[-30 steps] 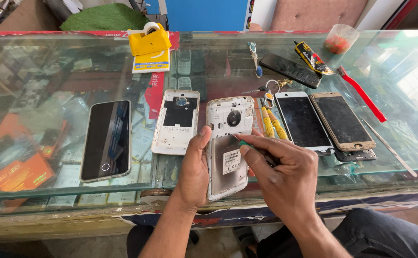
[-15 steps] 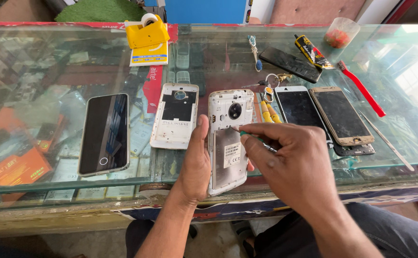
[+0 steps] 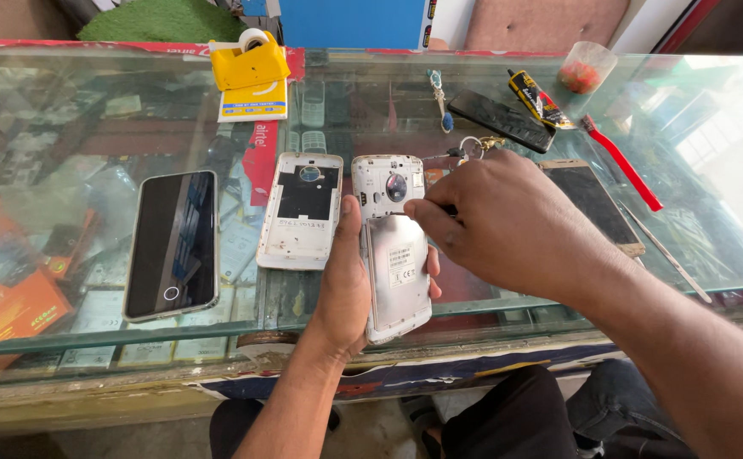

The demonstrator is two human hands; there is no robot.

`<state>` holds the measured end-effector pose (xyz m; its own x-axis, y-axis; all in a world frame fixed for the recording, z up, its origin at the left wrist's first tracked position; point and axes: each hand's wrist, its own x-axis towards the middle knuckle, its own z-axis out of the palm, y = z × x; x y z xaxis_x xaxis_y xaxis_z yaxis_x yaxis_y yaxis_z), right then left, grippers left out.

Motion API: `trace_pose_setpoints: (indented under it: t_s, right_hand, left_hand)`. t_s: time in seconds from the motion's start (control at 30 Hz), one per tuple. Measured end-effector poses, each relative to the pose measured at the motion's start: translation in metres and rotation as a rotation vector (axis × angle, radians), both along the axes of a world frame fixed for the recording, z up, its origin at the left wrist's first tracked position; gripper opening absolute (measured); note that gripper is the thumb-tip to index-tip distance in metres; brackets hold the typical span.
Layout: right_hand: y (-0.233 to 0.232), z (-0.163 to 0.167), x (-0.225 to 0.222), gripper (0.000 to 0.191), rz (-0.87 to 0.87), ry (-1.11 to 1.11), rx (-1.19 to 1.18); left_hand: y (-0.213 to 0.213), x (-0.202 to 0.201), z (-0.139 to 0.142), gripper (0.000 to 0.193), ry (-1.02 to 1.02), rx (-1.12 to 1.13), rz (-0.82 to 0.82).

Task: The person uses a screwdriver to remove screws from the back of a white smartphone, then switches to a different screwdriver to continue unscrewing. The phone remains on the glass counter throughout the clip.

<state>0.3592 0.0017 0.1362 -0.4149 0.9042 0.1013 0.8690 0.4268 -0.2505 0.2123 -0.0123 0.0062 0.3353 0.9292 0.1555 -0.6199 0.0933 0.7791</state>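
Observation:
My left hand point(image 3: 342, 289) grips an opened white phone point(image 3: 397, 272) from its left side, above the near edge of the glass counter point(image 3: 91, 127). The phone's back is off, showing a silver battery and a round camera. My right hand point(image 3: 507, 225) hovers over the phone's upper right. Its fingertips are pinched on a thin dark tool point(image 3: 450, 209) that touches the phone just below the camera. Most of the tool is hidden by the fingers. A white back cover point(image 3: 302, 212) lies on the glass just left of the phone.
A black-screened phone point(image 3: 173, 242) lies at the left. Behind are a yellow tape dispenser point(image 3: 250, 64), a blue toothbrush point(image 3: 438, 98), a black phone point(image 3: 503, 119), a glue tube point(image 3: 537, 98), a plastic cup point(image 3: 584, 66) and a red brush point(image 3: 622, 161). A gold phone point(image 3: 597, 204) lies right of my hand.
My right hand has moved up along the phone, from beside the battery to just below the camera. It now covers the white phone on the glass. The left hand keeps its hold.

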Motion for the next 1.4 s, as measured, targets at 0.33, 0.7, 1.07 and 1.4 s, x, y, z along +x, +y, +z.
trace_pose_setpoints:
  t_s: [0.33, 0.7, 1.07, 1.4]
  right_hand:
    - [0.018, -0.018, 0.032, 0.016, 0.749, -0.268, 0.685]
    - [0.010, -0.001, 0.010, 0.039, 0.304, -0.579, 0.152]
    - [0.005, -0.009, 0.011, 0.020, 0.450, -0.402, 0.389]
    - [0.003, -0.006, 0.003, 0.055, 0.213, -0.508, 0.161]
  left_hand:
    - [0.001, 0.002, -0.005, 0.084, 0.053, -0.062, -0.034]
    - [0.001, -0.001, -0.004, 0.084, -0.003, -0.069, -0.041]
    - [0.002, 0.000, -0.006, 0.090, 0.058, -0.090, -0.049]
    - [0.001, 0.000, -0.003, 0.075, -0.046, -0.142, 0.010]
